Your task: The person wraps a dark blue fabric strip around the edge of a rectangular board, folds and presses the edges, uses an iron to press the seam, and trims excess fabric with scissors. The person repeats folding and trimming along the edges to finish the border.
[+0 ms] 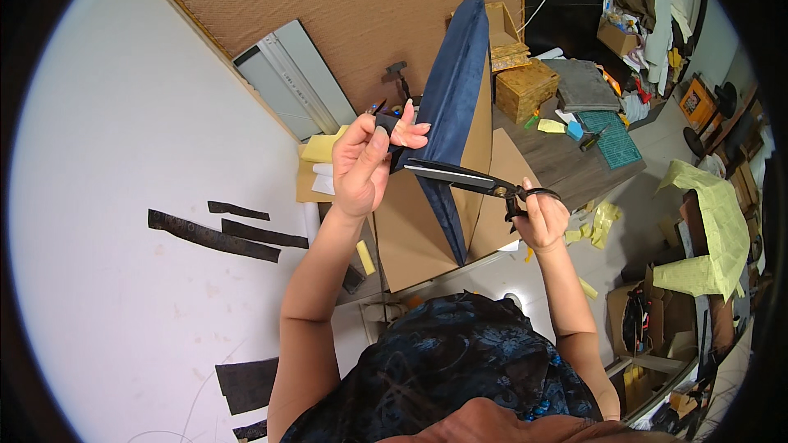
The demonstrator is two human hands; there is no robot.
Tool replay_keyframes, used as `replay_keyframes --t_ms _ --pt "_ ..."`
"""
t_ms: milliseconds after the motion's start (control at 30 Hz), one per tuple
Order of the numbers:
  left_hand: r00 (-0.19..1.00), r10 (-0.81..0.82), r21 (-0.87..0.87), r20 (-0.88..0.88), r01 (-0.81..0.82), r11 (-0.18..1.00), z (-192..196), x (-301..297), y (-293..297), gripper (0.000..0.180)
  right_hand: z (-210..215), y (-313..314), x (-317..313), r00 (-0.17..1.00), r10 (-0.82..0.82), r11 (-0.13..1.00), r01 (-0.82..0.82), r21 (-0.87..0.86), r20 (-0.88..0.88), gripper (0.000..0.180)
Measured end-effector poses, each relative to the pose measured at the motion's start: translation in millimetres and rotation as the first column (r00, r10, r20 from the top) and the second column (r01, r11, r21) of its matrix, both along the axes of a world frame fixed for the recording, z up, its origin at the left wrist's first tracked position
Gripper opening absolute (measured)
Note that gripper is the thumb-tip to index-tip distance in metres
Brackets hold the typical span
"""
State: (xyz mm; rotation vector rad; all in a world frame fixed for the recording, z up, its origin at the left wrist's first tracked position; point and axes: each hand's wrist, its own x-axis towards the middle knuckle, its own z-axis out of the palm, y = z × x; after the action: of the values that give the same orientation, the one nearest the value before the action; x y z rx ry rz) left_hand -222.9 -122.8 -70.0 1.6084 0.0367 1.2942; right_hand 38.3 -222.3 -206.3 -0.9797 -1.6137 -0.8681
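Observation:
My left hand pinches a small piece of black material between thumb and fingertips, its other fingers stretched out toward the blue panel. In my right hand is a pair of large black scissors, fingers through the handle loops. The blades point left across the lower part of the panel, their tips near my left wrist. Between my hands the panel, covered in dark blue fabric with a brown board back, stands on edge, leaning. Brown cardboard lies under it.
Black strips are stuck on the white wall at left. A paper trimmer leans at the back. Right of the panel are a wooden box, a grey cushion-like slab and a green cutting mat. Yellow sheeting drapes over items at far right.

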Motion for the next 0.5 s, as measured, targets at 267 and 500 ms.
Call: replay_keyframes --t_ms 267,500 --pt "1.000 -0.003 -0.014 -0.020 0.003 1.000 0.5 0.5 -1.9 0.021 4.4 -7.3 2.4 1.000 0.001 1.000 -0.002 -0.005 -0.008 0.052" --pt "1.000 -0.006 -0.012 -0.017 0.006 1.000 0.1 2.6 -2.5 0.021 4.8 -9.6 5.3 1.000 0.016 1.000 -0.017 -0.005 -0.011 0.048"
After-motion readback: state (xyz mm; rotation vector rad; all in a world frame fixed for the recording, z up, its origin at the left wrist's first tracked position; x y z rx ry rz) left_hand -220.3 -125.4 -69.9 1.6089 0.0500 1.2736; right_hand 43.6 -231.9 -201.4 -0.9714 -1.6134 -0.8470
